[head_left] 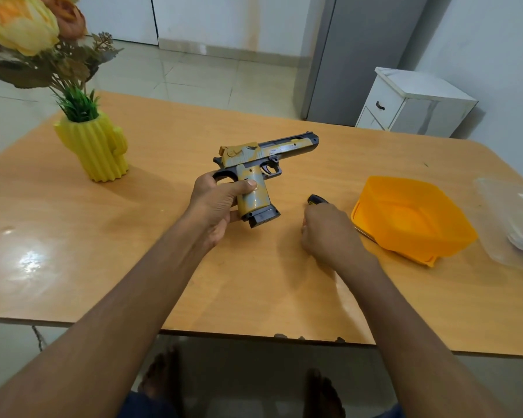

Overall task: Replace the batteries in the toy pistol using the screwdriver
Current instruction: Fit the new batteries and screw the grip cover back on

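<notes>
1. While both bare arms reach over a wooden table, the left hand grips the toy pistol by its handle, thumb across the side, and holds it upright above the middle of the table, barrel pointing right.
2. To its right, the right hand is curled around the screwdriver; only the dark end of its handle shows above the knuckles.
3. Just beside that hand sits an orange plastic tub.
4. At the table's right edge lies clear plastic packaging; its contents cannot be made out.
5. Far left stands a yellow cactus-shaped vase holding artificial flowers.
</notes>
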